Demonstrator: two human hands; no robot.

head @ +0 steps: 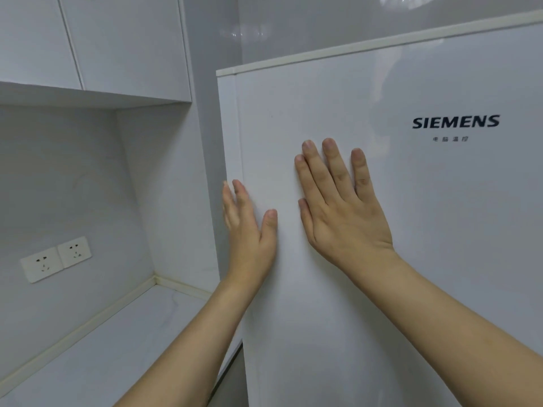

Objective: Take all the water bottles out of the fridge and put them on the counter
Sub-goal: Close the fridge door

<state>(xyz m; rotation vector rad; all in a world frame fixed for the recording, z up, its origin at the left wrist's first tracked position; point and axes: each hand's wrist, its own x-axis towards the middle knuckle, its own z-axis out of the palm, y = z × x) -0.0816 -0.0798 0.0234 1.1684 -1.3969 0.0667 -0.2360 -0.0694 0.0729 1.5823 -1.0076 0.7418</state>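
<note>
No grip is closed: the left hand [249, 227] feels the fridge door [411, 230] edge for purchase. The right hand [343, 207] lies flat, fingers straight, steadying it, and the desk [102, 348] waits alongside.

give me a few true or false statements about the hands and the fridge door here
1. The right hand lies flat on the white glossy fridge door. True.
2. The left hand grips a water bottle. False: it holds nothing; its straight fingers are at the door's left edge.
3. The fridge door stands wide open. False: no interior shows.
4. Two white wall sockets sit above the pale marbled counter. True.
</note>
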